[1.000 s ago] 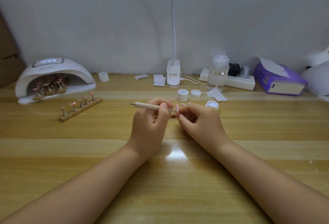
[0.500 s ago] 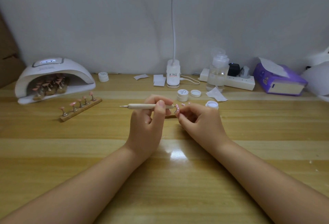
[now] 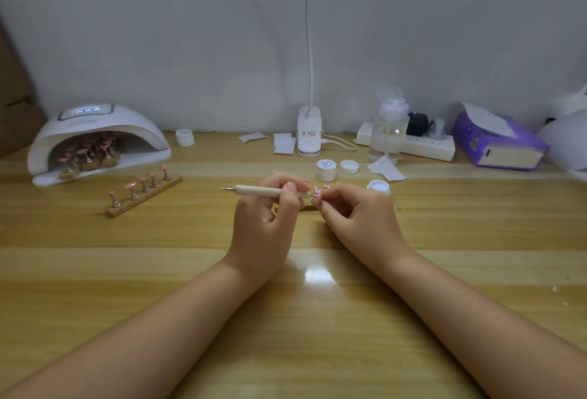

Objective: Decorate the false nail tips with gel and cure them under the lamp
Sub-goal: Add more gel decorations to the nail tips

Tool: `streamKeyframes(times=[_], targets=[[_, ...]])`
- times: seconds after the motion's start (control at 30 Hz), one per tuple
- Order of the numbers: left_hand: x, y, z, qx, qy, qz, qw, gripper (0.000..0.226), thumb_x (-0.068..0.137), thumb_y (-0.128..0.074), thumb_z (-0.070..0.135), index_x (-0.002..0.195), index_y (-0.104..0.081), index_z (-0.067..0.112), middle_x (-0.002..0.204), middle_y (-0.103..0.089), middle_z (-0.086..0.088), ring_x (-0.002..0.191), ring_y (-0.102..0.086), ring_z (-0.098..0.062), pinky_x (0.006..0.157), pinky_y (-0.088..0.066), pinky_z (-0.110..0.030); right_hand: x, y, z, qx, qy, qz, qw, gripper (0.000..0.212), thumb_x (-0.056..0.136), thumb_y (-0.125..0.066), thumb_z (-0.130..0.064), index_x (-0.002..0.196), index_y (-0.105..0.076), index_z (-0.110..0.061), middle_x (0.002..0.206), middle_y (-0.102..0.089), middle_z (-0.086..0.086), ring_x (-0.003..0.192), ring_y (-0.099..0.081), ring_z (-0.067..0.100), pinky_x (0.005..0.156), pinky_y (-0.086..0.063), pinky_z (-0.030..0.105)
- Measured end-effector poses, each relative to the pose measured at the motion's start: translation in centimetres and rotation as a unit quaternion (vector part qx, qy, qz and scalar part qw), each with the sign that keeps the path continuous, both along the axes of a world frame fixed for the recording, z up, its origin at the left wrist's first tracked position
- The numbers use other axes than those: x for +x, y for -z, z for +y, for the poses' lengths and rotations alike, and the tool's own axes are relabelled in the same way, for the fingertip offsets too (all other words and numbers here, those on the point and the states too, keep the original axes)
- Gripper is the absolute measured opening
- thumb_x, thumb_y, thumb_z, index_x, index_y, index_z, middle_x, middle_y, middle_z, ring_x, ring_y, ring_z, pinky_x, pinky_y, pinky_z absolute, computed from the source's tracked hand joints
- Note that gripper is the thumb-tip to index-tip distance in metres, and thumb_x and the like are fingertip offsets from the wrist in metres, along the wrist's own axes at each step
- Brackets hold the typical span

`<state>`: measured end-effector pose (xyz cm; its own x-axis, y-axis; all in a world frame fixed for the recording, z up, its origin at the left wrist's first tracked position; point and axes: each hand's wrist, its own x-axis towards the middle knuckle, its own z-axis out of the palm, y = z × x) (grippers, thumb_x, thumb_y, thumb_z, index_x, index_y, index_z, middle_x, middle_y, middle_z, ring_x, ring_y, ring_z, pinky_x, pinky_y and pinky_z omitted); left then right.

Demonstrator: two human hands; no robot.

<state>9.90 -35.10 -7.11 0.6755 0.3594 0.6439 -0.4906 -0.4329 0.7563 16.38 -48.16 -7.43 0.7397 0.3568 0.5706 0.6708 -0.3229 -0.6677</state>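
My left hand [image 3: 265, 221] grips a wooden dotting tool [image 3: 254, 190] held level, its right tip touching a pink false nail tip [image 3: 317, 190] with white dots. My right hand [image 3: 355, 217] pinches that tip's small stand, which sits partly hidden on a wooden holder bar behind my fingers. An open gel pot [image 3: 378, 187] stands just right of my hands. The white curing lamp [image 3: 95, 141] at the far left holds several pink tips inside. A second wooden holder [image 3: 143, 194] with several pink tips lies in front of the lamp.
A closed gel jar [image 3: 326, 170] and a loose lid [image 3: 349, 166] sit behind my hands. Further back are a desk lamp base [image 3: 309, 135], a clear pump bottle [image 3: 389, 132], a power strip [image 3: 425, 146], a purple tissue box [image 3: 498, 141], paper wipes and another small jar [image 3: 185, 137].
My left hand has shifted slightly, drawing the dotting tool a little leftward and levelling it, then bringing it back to the nail tip. My right hand stays in place.
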Motion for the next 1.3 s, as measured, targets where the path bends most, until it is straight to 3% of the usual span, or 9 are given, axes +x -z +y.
streamKeyframes(times=[0.13,0.23,0.37,0.47,0.7,1.0,1.13,1.3], targets=[[0.1,0.17,0.07,0.014,-0.005,0.012,1.0,0.027,0.086,-0.041,0.037,0.08,-0.063,0.024,0.083,-0.067,0.014,0.076,-0.065,-0.008,0.068,-0.053,-0.029,-0.07,-0.06,-0.06,0.0,-0.004,0.001,1.0,0.005,0.082,-0.069,-0.009,0.082,-0.073,-0.011,0.06,-0.058,-0.019,0.057,-0.056,0.003,0.06,-0.044,0.015],[0.18,0.21,0.12,0.016,-0.008,0.018,1.0,0.029,0.086,-0.041,0.036,0.081,-0.064,0.019,0.085,-0.067,0.01,0.077,-0.064,-0.01,0.071,-0.054,-0.041,-0.07,-0.01,-0.08,-0.001,-0.003,0.004,1.0,0.004,0.082,-0.069,-0.01,0.083,-0.073,-0.011,0.061,-0.058,-0.019,0.057,-0.056,0.002,0.061,-0.044,0.016],[0.1,0.12,0.03,0.017,-0.007,0.019,1.0,0.027,0.087,-0.041,0.036,0.08,-0.064,0.024,0.084,-0.067,0.01,0.073,-0.063,-0.015,0.068,-0.053,-0.047,-0.04,0.06,-0.09,0.003,-0.003,0.013,1.0,0.004,0.082,-0.069,-0.01,0.082,-0.072,-0.012,0.061,-0.059,-0.017,0.058,-0.058,0.005,0.062,-0.048,0.022],[0.03,0.02,0.0,0.02,-0.008,0.021,1.0,0.025,0.087,-0.041,0.037,0.079,-0.063,0.028,0.084,-0.067,0.011,0.071,-0.063,-0.017,0.066,-0.052,-0.045,-0.03,0.05,-0.06,0.006,-0.005,0.017,1.0,0.005,0.082,-0.068,-0.009,0.083,-0.072,-0.012,0.062,-0.061,-0.012,0.059,-0.061,0.011,0.064,-0.051,0.029],[0.04,0.02,-0.01,0.024,-0.008,0.023,0.999,0.023,0.086,-0.04,0.037,0.079,-0.061,0.032,0.084,-0.067,0.013,0.07,-0.064,-0.016,0.064,-0.051,-0.04,-0.05,0.03,-0.02,0.009,-0.006,0.013,1.0,0.005,0.082,-0.069,-0.009,0.082,-0.073,-0.011,0.062,-0.062,-0.01,0.059,-0.06,0.012,0.063,-0.05,0.03],[0.42,0.48,0.24,0.018,-0.004,0.029,0.999,0.028,0.087,-0.041,0.036,0.081,-0.064,0.022,0.085,-0.067,0.014,0.079,-0.065,-0.006,0.072,-0.055,-0.04,-0.07,0.07,-0.08,0.012,-0.007,0.004,1.0,0.005,0.082,-0.069,-0.008,0.083,-0.073,-0.01,0.064,-0.065,-0.003,0.059,-0.061,0.016,0.063,-0.051,0.034],[0.46,0.49,0.25,0.017,-0.005,0.032,0.999,0.028,0.087,-0.041,0.037,0.082,-0.064,0.021,0.085,-0.068,0.011,0.076,-0.065,-0.01,0.071,-0.054,-0.043,0.0,0.09,-0.04,0.01,-0.007,-0.002,1.0,0.005,0.082,-0.069,-0.008,0.083,-0.073,-0.01,0.065,-0.066,-0.001,0.06,-0.062,0.017,0.064,-0.051,0.036],[0.39,0.45,0.29,0.023,-0.002,0.031,0.999,0.027,0.086,-0.041,0.037,0.08,-0.063,0.024,0.082,-0.067,0.016,0.078,-0.065,-0.005,0.07,-0.052,-0.026,0.05,0.12,-0.12,0.01,-0.002,-0.006,1.0,0.005,0.081,-0.069,-0.007,0.082,-0.073,-0.011,0.062,-0.062,-0.009,0.058,-0.06,0.011,0.062,-0.051,0.032]])
